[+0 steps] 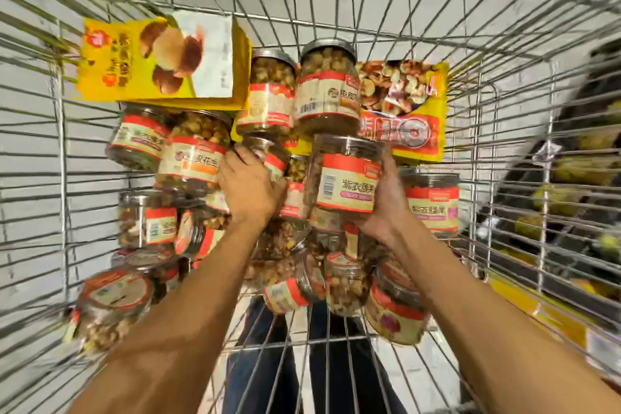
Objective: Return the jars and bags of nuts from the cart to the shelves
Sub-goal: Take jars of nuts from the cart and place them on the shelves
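2 bare forearms (188, 296) inside wire cart (504, 118), right hand (386, 202) fingers wrapped round tall labelled jar (346, 178), left hand (250, 186) fingers curled over smaller jar (270, 153).

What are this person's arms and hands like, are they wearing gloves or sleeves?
No gloves: the left hand and right hand are bare. The left forearm and right forearm are bare too, with no sleeve, watch or bracelet in view. Blur hides any rings.
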Tool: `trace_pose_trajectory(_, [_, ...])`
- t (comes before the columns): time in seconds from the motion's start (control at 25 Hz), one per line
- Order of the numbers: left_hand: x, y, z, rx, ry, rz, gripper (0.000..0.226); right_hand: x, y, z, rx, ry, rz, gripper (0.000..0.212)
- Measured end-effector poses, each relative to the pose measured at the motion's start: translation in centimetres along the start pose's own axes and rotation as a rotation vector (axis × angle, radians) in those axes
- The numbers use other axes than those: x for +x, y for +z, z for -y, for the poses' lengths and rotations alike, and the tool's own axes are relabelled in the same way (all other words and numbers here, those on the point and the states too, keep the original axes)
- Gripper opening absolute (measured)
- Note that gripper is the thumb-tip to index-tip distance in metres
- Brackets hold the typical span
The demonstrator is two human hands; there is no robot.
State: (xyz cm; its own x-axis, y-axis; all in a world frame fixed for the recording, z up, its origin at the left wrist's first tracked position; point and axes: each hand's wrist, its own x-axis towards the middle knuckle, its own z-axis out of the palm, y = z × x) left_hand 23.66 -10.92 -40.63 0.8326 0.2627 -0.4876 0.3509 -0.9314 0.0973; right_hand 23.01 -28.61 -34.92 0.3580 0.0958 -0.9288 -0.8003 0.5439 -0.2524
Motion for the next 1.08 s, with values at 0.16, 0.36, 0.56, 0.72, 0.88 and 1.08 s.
trace_pose_trajectory(0.16, [-2.1, -6.9, 2.0, -0.828, -0.111, 0.447, 0.039, -5.3, 1.9, 2.2, -0.022, -0.053, 0.043, 0.076])
trace_pose_trajectory(0.36, [-8.2, -19.2, 2.2, -1.339, 0.036, 0.813, 0.049, -17.1, 3.5, 3.9, 0.095, -0.308, 0.092, 0.07])
trace_pose_trajectory(0.56, [-18.0, -28.2, -0.6, -1.5, 0.319, 1.098, 0.074, -30.5, 0.0, -1.0, 0.403, -0.605, 0.099, 0.071])
trace_pose_trajectory(0.72, [-25.4, -29.1, -4.7, -1.429, 0.409, 1.221, 0.076, -37.2, -3.6, -5.8, 0.618, -0.806, 0.065, 0.057])
trace_pose_trajectory(0.88, [-32.8, -27.5, -9.2, -1.201, 0.594, 1.426, 0.086, -42.4, -9.6, -11.5, 0.818, -0.977, -0.045, 0.065])
trace_pose_trajectory(1.08, [-41.9, -23.2, -15.0, -1.053, 0.709, 1.651, 0.111, -47.0, -16.6, -18.7, 1.089, -1.088, -0.16, 0.061])
